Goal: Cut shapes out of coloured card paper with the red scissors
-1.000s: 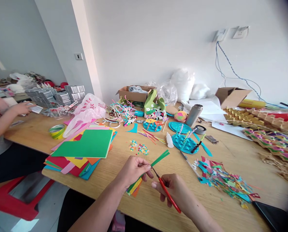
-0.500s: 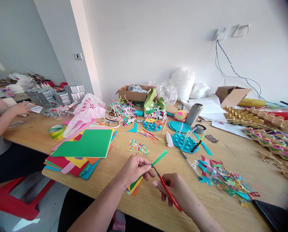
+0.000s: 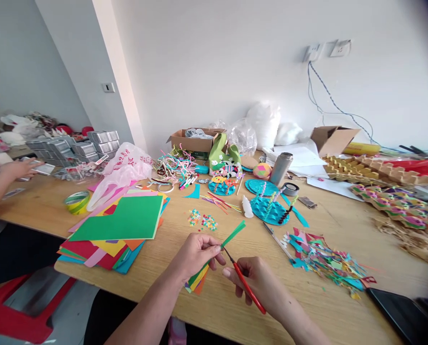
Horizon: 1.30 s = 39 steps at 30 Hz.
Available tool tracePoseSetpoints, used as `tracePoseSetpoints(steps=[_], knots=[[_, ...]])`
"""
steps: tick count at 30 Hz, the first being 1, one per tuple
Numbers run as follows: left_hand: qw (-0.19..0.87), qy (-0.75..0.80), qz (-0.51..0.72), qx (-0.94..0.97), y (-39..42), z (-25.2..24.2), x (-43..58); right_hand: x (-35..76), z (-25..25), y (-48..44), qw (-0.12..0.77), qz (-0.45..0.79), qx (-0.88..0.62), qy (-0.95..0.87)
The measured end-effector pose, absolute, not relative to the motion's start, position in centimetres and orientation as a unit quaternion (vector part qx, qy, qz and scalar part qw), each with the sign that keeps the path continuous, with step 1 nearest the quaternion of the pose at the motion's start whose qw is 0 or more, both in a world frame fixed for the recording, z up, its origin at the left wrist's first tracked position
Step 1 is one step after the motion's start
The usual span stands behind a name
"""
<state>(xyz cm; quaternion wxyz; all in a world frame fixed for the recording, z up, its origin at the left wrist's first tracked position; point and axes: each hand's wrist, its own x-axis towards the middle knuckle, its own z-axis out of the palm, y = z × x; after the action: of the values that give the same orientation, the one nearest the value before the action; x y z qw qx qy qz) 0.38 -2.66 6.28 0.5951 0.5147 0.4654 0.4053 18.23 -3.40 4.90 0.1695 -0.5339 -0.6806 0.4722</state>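
Landmark: red-handled scissors, handles resting in right hand, fingers grasping. Left hand sitting left of scissors' tip, being nearer to green strip, fingers pinching its lower end. Strip lying just beyond tip, long axis slanting away and rightward. Scissors pointing away and leftward, axes crossing. Cannot tell from here whether paper is sitting between blades.

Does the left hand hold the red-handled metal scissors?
No, the right hand holds the red-handled metal scissors; the left hand holds coloured paper strips.
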Motion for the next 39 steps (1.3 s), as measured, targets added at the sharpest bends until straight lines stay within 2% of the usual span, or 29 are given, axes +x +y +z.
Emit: tracePoseSetpoints(steps=[6,13,17,24,39], knots=[[0.582,0.472,0.416,0.515,-2.8,6.6,0.3,19.0,5.4,-2.9,0.203,0.47,-0.532,-0.675],[0.574,0.468,0.406,0.535,-3.1,6.7,0.3,19.6,6.9,-1.4,0.434,0.484,-0.503,-0.57],[0.576,0.461,0.398,0.545,-3.2,6.5,0.4,19.1,7.4,-0.9,0.51,0.516,-0.472,-0.502],[0.584,0.452,0.384,0.554,-3.3,6.5,0.4,18.7,7.3,-0.4,0.54,0.529,-0.471,-0.456],[0.593,0.454,0.38,0.546,-3.4,6.7,0.5,18.8,7.3,-0.3,0.532,0.49,-0.497,-0.479]])
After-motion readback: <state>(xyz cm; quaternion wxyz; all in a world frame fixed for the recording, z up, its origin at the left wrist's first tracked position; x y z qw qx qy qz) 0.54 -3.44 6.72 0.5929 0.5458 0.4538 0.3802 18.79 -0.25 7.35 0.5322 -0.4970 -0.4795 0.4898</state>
